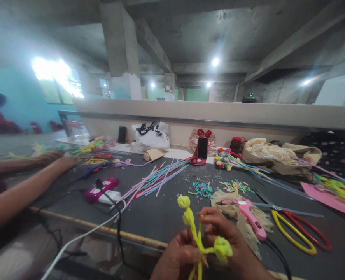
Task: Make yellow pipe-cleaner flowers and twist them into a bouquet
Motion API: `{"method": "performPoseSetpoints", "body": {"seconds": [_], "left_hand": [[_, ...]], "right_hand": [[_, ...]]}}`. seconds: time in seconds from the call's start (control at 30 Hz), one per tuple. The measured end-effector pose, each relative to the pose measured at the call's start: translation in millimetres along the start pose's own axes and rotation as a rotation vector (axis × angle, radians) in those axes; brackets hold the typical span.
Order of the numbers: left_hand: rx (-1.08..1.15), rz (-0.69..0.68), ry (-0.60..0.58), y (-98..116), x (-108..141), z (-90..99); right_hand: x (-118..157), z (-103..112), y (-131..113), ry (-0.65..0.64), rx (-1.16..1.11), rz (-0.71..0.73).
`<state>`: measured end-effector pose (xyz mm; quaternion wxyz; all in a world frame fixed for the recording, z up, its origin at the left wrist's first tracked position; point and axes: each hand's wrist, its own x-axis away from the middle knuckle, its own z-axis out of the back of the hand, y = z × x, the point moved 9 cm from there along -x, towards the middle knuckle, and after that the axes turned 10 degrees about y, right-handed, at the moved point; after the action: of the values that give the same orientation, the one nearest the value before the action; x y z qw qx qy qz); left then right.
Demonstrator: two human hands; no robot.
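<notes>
A yellow fuzzy stem piece (195, 229) with looped, bud-like ends stands upright near the table's front edge. My left hand (179, 252) is closed round its lower stems. The fingers of my right hand (221, 229) pinch the tip of a thin yellow stem beside it. One looped bud sticks out to the right, in front of my right hand. Just right of my hands, a pink glue gun (252, 219) lies on crumpled brown paper (262, 219).
Scissors with yellow and red handles (299, 233) lie at the right. Pastel stems (157, 179) and small cut pieces (203, 188) are mid-table. A pink power strip (102, 189) with cables is at left. Another person's arms (29, 190) reach in from the left.
</notes>
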<state>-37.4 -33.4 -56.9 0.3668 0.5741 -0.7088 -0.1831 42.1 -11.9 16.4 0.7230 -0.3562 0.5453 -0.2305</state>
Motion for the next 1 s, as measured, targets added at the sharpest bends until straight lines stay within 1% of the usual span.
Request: {"method": "performPoseSetpoints", "body": {"seconds": [0.07, 0.1, 0.2, 0.27, 0.33, 0.4, 0.5, 0.57, 0.67, 0.7, 0.77, 0.83, 0.9, 1.0], "left_hand": [[0.032, 0.049, -0.09, -1, 5, -12.8], [0.039, 0.069, -0.128, 0, 8, -18.9], [0.059, 0.079, -0.143, 5, 13, -25.1], [0.091, 0.068, -0.13, 6, 13, -22.5], [0.101, 0.047, -0.085, 5, 10, -14.3], [0.06, 0.025, -0.036, 2, 7, -5.6], [-0.028, -0.021, 0.018, 2, 5, 2.0], [-0.092, -0.092, 0.094, 8, 6, 8.4], [-0.204, -0.229, 0.234, 21, 8, 18.1], [-0.221, -0.264, 0.271, 24, 9, 20.4], [-0.22, -0.307, 0.337, 29, 11, 24.1], [-0.221, -0.335, 0.382, 32, 13, 25.5], [-0.241, -0.359, 0.394, 34, 16, 24.4], [-0.239, -0.379, 0.387, 36, 17, 24.1]], "right_hand": [[-2, -6, -14, -0.035, 0.069, 0.106], [-3, -7, -19, -0.038, 0.109, 0.137], [-5, -6, -27, -0.017, 0.187, 0.183], [-6, -2, -24, 0.002, 0.215, 0.147], [-6, 1, -14, 0.021, 0.257, 0.046], [-3, 5, -1, 0.058, 0.285, -0.081], [6, 5, 17, 0.114, 0.229, -0.265], [13, 4, 32, 0.173, 0.127, -0.408], [25, -3, 51, 0.251, -0.103, -0.637], [28, -7, 55, 0.263, -0.177, -0.694], [32, -15, 57, 0.262, -0.277, -0.756], [34, -20, 54, 0.249, -0.322, -0.762], [33, -20, 48, 0.241, -0.275, -0.707], [28, -8, 36, 0.259, 0.008, -0.503]]}}
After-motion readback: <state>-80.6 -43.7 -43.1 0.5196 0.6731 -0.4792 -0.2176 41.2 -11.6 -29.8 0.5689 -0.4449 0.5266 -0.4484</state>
